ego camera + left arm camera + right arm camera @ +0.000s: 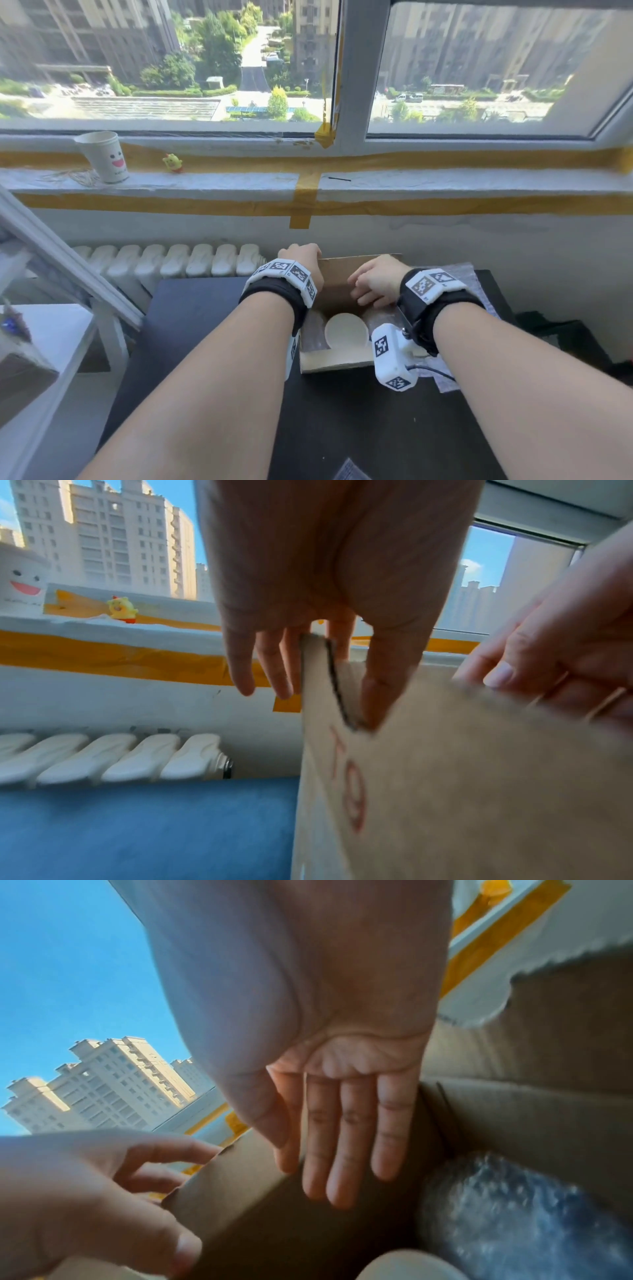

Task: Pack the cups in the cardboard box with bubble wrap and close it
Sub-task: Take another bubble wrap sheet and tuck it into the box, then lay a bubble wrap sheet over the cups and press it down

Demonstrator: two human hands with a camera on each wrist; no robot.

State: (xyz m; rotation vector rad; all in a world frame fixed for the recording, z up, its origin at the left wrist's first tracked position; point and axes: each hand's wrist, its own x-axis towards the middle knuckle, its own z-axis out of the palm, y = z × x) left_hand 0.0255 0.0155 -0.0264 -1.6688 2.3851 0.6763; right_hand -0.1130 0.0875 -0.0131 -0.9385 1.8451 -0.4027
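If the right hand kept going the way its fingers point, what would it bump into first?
Probably the brown cardboard flap of the box: the right hand points its straight fingers along it, seemingly touching already, though depth is unclear.

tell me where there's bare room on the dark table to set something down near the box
The dark table lies bare left of the cardboard box, out to its left edge, and in front between the forearms. It is crowded at the box: left hand grips the far flap, right hand is over the opening, and bubble wrap covers the right side.
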